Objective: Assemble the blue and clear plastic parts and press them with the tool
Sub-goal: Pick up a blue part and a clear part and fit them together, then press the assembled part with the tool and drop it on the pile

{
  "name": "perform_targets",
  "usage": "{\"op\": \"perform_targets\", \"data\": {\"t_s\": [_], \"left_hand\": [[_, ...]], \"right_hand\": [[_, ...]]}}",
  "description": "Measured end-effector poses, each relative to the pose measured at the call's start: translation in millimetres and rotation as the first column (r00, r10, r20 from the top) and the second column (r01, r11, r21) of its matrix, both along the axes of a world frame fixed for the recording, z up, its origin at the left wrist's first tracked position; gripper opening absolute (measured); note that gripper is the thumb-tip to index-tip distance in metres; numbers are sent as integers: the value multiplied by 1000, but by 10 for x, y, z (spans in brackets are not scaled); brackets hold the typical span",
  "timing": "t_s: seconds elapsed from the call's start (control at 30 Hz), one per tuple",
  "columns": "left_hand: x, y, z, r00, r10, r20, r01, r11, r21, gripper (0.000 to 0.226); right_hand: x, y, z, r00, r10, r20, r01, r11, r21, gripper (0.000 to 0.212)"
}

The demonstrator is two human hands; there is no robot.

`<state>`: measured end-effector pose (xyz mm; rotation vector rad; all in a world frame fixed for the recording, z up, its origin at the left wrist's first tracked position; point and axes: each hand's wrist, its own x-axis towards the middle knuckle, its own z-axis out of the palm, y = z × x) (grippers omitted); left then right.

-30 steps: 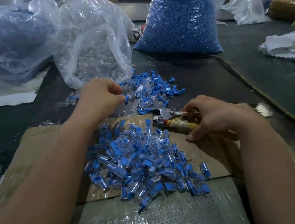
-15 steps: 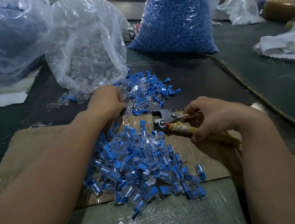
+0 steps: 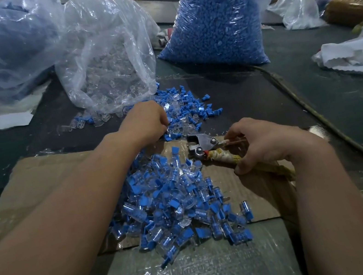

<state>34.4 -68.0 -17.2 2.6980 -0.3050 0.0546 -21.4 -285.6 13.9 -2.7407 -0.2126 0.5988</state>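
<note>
Left grip (image 3: 141, 122) down in the loose parts (image 3: 185, 110); right grip (image 3: 266, 144) on the tool (image 3: 203, 144).
Your left grip curls into the blue and clear loose parts on the far counter (image 3: 252, 91); fingertips are hidden, so you cannot tell if it pinches one. Your right grip wraps the tool's handles. The tool's long axis runs near-right to far-left, head just near-right of the parts. The left grip is nearer.

place: probably a small-parts workshop | evidence: bulk bag of blue parts (image 3: 211, 25); bag of clear parts (image 3: 109, 62)
</note>
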Motion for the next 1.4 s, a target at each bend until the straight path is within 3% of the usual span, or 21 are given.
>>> {"op": "perform_targets", "data": {"t_s": [0.13,0.23,0.3,0.43,0.53,0.63,0.7,0.77,0.83,0.9,1.1,1.4], "left_hand": [[7,18,-28,1000,15,-1,-15,999,-31,16],[0,19,-12,999,-24,-31,24,1000,11,36],[-1,8,14,998,-44,-44,46,997,54,31],[-12,-3,49,998,-12,-63,12,1000,1,22],[-70,62,125,999,27,-46,-32,994,-103,24],[-214,157,264,993,12,-118,-61,903,-425,17],[-371,206,370,987,-48,-155,-60,778,-625,13],[-536,233,438,982,-115,-151,-32,685,-728,16],[-680,230,460,974,-187,-130,18,633,-774,18],[-766,223,439,964,-242,-108,60,597,-800,21],[-813,211,326,959,-269,-92,76,554,-829,20],[-866,207,295,961,-266,-80,77,532,-843,19]], "right_hand": [[-10,5,11,1000,3,8,-3,1000,-9,71],[-16,2,9,1000,8,15,-8,1000,-13,71],[-15,9,10,1000,6,16,-6,1000,-13,71],[-3,15,5,1000,4,17,-4,1000,-11,69],[1,-5,-5,1000,4,11,-4,1000,10,70],[-12,-1,2,999,-36,32,32,991,127,68],[-26,68,21,974,-111,197,45,949,312,56],[-57,211,50,910,-217,354,-5,847,532,33],[-110,405,76,886,-255,386,-73,748,659,21],[-150,585,41,902,-250,352,-102,670,736,25],[-205,806,-43,942,-199,270,-127,533,836,28],[-226,831,-61,964,-139,228,-138,472,871,32]]}}
